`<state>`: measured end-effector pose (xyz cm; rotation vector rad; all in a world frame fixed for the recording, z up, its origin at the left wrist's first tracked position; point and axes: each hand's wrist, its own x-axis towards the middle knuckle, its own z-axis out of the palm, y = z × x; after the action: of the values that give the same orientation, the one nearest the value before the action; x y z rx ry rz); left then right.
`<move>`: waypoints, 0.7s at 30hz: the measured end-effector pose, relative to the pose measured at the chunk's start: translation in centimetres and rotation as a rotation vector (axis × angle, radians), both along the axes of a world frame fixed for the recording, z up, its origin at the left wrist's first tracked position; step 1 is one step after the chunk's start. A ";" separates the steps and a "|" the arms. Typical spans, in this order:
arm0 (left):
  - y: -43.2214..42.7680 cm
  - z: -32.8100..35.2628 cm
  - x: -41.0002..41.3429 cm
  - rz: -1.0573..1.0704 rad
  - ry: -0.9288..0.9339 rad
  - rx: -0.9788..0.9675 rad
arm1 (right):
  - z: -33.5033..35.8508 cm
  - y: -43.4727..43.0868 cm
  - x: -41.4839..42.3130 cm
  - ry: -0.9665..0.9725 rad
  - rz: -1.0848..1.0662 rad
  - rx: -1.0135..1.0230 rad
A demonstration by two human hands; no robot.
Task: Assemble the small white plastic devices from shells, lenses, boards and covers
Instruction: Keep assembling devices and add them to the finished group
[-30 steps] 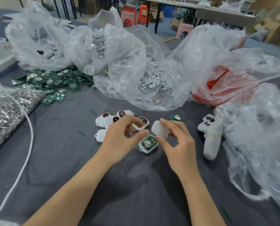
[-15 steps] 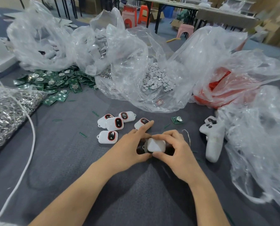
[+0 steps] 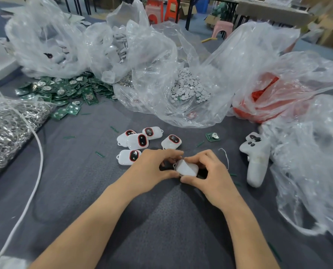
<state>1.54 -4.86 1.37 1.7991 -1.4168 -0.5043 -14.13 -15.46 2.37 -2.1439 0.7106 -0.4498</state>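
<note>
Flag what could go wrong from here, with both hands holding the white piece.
1. The left hand and right hand grip the cover and hide its seam, so it may close crooked unnoticed.
2. The left hand sits close to a finished device and could knock it.
3. A loose thread lies by the right hand and might get trapped.

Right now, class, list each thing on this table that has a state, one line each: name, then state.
Left hand: grips the device.
Right hand: grips the device.
Device: plain white side up, held between both hands.
Five finished units: lying lens up, untouched.
Loose board: lying alone, not fitted.
Board pile: spilled in a loose heap.
Disc bag: open.
Controller: lying untouched.
</note>
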 end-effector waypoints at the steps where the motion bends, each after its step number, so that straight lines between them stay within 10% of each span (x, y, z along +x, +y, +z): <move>1: 0.0 0.1 0.0 -0.002 -0.015 -0.005 | -0.1 0.0 0.0 0.000 -0.004 0.002; 21: -0.8 1.0 -0.5 -0.079 -0.108 0.123 | -0.1 0.0 -0.1 0.009 -0.062 -0.066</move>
<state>1.07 -5.64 2.37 1.8979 -1.5658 -0.5534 -14.21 -15.43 2.31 -2.1909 0.7784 -0.5033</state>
